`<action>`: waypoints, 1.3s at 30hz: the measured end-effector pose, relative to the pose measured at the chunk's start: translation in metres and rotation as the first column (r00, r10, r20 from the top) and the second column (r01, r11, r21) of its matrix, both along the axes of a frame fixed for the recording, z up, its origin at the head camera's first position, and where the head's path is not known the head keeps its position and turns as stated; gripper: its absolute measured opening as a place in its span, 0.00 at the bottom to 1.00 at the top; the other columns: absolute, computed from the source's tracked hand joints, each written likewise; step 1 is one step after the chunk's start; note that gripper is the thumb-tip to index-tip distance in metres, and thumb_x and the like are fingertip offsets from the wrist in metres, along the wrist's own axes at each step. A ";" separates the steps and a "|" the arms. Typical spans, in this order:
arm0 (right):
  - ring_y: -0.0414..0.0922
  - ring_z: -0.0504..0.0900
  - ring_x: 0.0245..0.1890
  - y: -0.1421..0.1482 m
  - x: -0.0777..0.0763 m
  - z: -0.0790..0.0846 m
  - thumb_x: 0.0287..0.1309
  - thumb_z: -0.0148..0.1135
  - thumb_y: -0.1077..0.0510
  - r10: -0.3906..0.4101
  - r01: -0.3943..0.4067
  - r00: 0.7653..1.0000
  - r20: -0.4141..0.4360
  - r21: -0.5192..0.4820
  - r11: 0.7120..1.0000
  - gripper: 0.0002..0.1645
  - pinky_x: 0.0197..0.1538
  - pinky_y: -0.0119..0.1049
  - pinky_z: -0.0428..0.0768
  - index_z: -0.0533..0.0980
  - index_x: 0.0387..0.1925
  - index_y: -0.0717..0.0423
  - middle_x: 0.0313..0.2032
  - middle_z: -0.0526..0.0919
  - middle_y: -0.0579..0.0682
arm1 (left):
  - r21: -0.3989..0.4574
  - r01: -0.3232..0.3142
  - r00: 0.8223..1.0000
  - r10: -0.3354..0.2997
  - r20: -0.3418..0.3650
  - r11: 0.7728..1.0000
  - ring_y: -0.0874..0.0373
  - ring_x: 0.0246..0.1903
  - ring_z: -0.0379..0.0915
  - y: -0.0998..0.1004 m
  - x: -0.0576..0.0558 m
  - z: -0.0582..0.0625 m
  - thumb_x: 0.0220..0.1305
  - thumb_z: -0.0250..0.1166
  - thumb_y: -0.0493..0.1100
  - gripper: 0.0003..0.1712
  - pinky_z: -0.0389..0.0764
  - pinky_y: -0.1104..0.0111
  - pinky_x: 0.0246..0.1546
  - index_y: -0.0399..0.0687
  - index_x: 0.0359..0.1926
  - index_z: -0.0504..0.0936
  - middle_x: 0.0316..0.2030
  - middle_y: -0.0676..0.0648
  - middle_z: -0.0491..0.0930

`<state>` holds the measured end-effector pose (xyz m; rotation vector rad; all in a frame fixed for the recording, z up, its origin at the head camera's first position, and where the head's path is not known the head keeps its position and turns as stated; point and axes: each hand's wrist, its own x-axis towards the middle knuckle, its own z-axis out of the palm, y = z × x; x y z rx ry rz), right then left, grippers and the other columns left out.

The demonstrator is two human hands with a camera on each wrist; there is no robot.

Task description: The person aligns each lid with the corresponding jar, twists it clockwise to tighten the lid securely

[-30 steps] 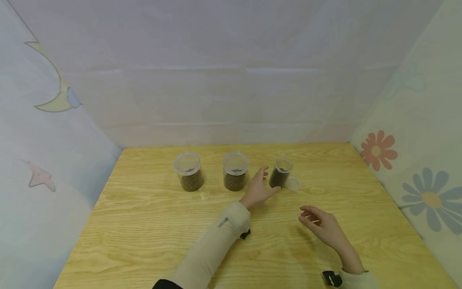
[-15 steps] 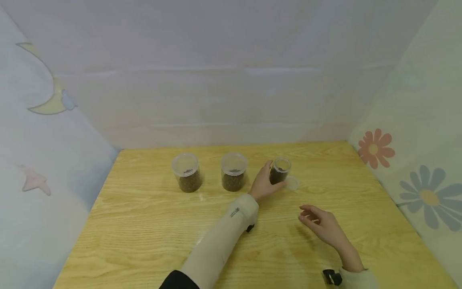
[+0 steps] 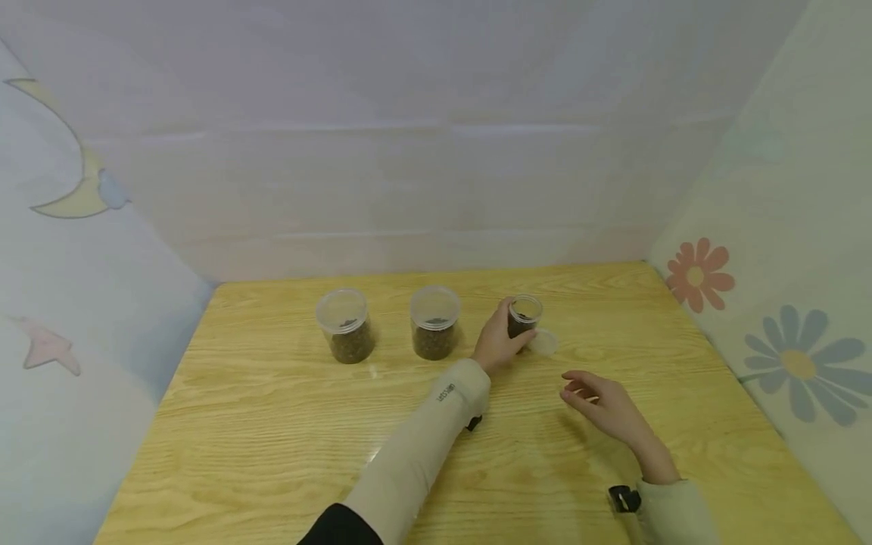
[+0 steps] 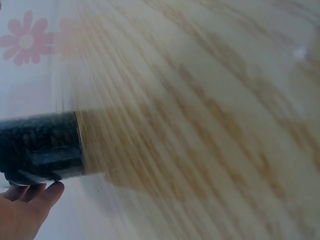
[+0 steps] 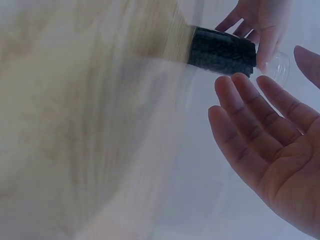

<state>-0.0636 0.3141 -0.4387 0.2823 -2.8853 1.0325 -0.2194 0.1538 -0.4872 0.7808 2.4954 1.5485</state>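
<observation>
My left hand (image 3: 496,339) grips a small clear jar (image 3: 523,324), its fingers behind the far-left side and its thumb across the front. The jar is upright and open at the top; dark, seed-like pieces (image 4: 40,147) fill most of it. Just right of the jar, a round translucent lid (image 3: 543,342) lies on the table, close by the thumb. My right hand (image 3: 606,409) hovers nearer the front right, holding nothing. In the right wrist view its fingers (image 5: 255,120) are loosely extended, with the jar and left hand beyond them.
Two wider clear jars with lids, a left one (image 3: 347,333) and a middle one (image 3: 434,325), stand left of the left hand, partly filled with brownish bits. The wooden table (image 3: 272,439) meets a pale wall cloth (image 3: 422,189) at the back and printed cloths at both sides.
My left hand has reached right and forward, from beside the small jar to a grip round it. The right hand stays nearly still. The head view has shifted slightly.
</observation>
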 end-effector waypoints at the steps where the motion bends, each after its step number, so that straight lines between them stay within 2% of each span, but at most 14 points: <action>1: 0.49 0.81 0.32 0.001 -0.004 0.001 0.59 0.58 0.58 0.002 -0.002 1.000 0.009 -0.001 1.000 0.20 0.32 0.39 0.79 0.73 0.49 0.69 0.36 0.82 0.55 | -0.006 0.000 1.000 0.000 0.000 1.000 0.52 0.57 0.64 0.000 0.000 0.000 0.59 0.62 0.51 0.40 0.66 0.58 0.56 0.47 0.67 0.52 0.58 0.40 0.67; 7: 0.55 0.80 0.34 0.008 -0.031 0.005 0.59 0.58 0.57 0.010 -0.011 1.000 0.020 0.057 0.998 0.23 0.33 0.47 0.79 0.71 0.49 0.72 0.40 0.79 0.66 | -0.034 0.005 1.000 -0.006 -0.026 0.999 0.51 0.57 0.64 0.001 -0.002 -0.003 0.60 0.60 0.53 0.41 0.66 0.59 0.56 0.45 0.67 0.50 0.58 0.39 0.66; 9: 0.57 0.79 0.36 0.008 -0.040 0.006 0.57 0.59 0.58 0.013 -0.015 1.000 0.021 0.096 0.995 0.24 0.34 0.49 0.79 0.71 0.50 0.73 0.43 0.78 0.68 | -0.040 0.006 1.000 -0.006 -0.013 0.999 0.51 0.58 0.63 0.001 -0.002 -0.003 0.60 0.60 0.53 0.42 0.66 0.59 0.56 0.45 0.67 0.50 0.59 0.40 0.65; 14: 0.61 0.77 0.39 0.006 -0.061 0.008 0.54 0.62 0.57 0.015 -0.026 0.998 0.054 0.201 0.979 0.27 0.37 0.52 0.77 0.70 0.50 0.74 0.46 0.75 0.70 | -0.052 0.005 1.000 -0.004 0.012 0.999 0.52 0.59 0.62 0.000 0.000 0.000 0.60 0.59 0.55 0.43 0.66 0.60 0.57 0.44 0.68 0.49 0.60 0.41 0.64; 24: 0.67 0.70 0.49 0.005 -0.101 -0.007 0.49 0.66 0.59 0.002 -0.047 0.991 0.131 0.342 0.939 0.33 0.50 0.59 0.69 0.67 0.53 0.74 0.51 0.69 0.72 | -0.058 0.018 1.000 -0.019 -0.023 0.998 0.52 0.57 0.64 0.000 0.000 0.001 0.61 0.58 0.54 0.41 0.67 0.61 0.56 0.43 0.67 0.50 0.59 0.39 0.65; 30: 0.66 0.70 0.49 0.000 -0.115 -0.011 0.47 0.68 0.59 0.022 -0.087 0.986 0.165 0.399 0.913 0.35 0.50 0.57 0.69 0.67 0.52 0.77 0.49 0.69 0.72 | -0.062 0.024 1.000 -0.024 -0.004 0.998 0.53 0.58 0.63 -0.001 0.000 0.001 0.61 0.57 0.54 0.41 0.66 0.62 0.57 0.44 0.67 0.49 0.60 0.40 0.64; 39: 0.65 0.71 0.47 -0.001 -0.123 -0.017 0.47 0.69 0.58 0.025 -0.114 0.973 0.229 0.388 0.915 0.37 0.50 0.58 0.70 0.66 0.54 0.76 0.48 0.71 0.71 | -0.056 0.039 0.999 -0.039 -0.005 0.998 0.54 0.59 0.62 -0.001 -0.001 -0.001 0.61 0.56 0.54 0.41 0.65 0.63 0.57 0.43 0.68 0.48 0.61 0.40 0.63</action>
